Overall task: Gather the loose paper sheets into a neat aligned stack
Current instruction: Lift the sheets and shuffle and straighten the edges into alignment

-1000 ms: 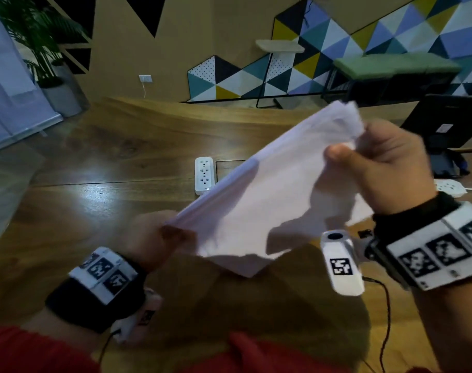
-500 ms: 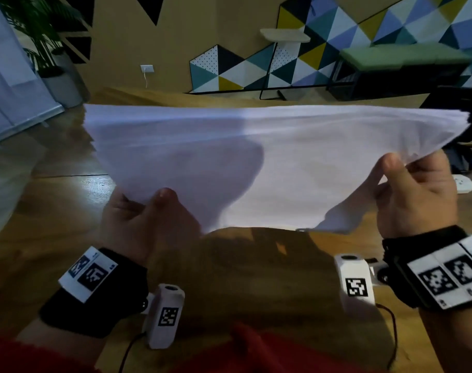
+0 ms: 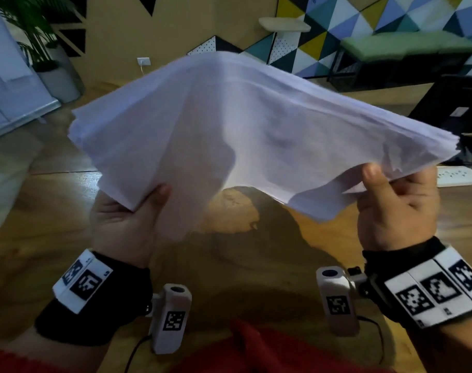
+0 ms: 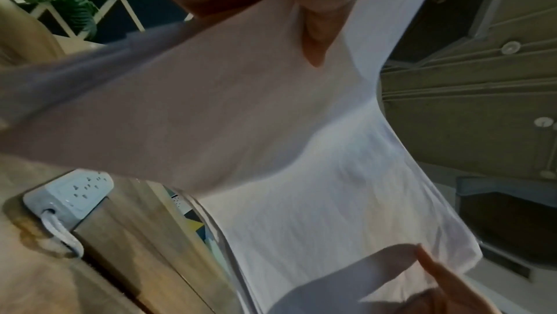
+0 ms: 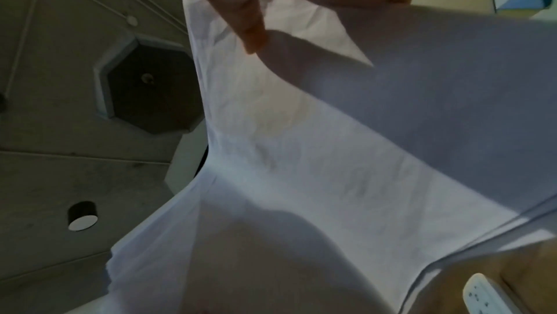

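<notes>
Arching upward in the middle, the paper stack [image 3: 229, 125] hangs in the air above the wooden surface [image 3: 41, 238], its edges fanned unevenly at the right end. The left hand [image 3: 124, 224] pinches its near left corner, thumb on top; the right hand [image 3: 399, 208] pinches the near right edge the same way. A white power strip [image 3: 458, 175] lies on the surface just beyond the right hand.

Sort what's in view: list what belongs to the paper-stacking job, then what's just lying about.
Job:
paper stack, held above the table
left hand gripping its left corner
right hand pinching its right edge

Lying about:
power strip
wooden table
potted plant
green bench
</notes>
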Demonstrator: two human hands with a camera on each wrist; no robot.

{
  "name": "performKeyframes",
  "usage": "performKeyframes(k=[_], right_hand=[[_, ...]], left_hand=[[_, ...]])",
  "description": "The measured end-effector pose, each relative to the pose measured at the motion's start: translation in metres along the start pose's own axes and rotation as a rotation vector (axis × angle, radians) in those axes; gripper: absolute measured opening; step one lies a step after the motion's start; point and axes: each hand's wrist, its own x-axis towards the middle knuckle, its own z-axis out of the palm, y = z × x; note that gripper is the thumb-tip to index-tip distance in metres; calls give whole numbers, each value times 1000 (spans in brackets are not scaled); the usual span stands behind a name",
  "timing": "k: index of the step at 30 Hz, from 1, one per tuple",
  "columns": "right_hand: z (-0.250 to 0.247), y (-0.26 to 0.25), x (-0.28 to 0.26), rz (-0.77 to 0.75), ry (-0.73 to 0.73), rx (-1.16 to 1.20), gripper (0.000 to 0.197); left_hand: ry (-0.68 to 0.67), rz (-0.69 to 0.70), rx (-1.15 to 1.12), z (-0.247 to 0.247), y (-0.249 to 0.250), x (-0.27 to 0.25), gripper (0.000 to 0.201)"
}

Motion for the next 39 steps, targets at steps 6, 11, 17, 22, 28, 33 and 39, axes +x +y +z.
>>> performKeyframes(k=[6, 11, 17, 22, 28, 33, 39], right_hand=[[-16, 5, 5, 200, -102, 94, 59], [-39, 10, 9, 493, -223, 4, 60], [-44, 20, 3, 551, -228, -53, 47], [-25, 17, 2, 428, -115, -96, 39], [-1, 3, -15, 118, -96, -206, 14], [-13, 42, -36, 290, -115, -376, 41], [-14, 53, -38, 436, -119, -476, 27]], left_hand=[[-158, -137, 17, -34, -25, 10, 23], [-302, -282, -27, -50, -26, 12, 24], [-425, -324, 66, -56, -15, 19, 32], [-254, -257, 283, -38, -16, 15, 34], [-205, -115, 290, -21, 7, -8, 15], [-120, -321, 381, -30, -32, -20, 33], [-30, -470, 423, -29, -41, -21, 17]])
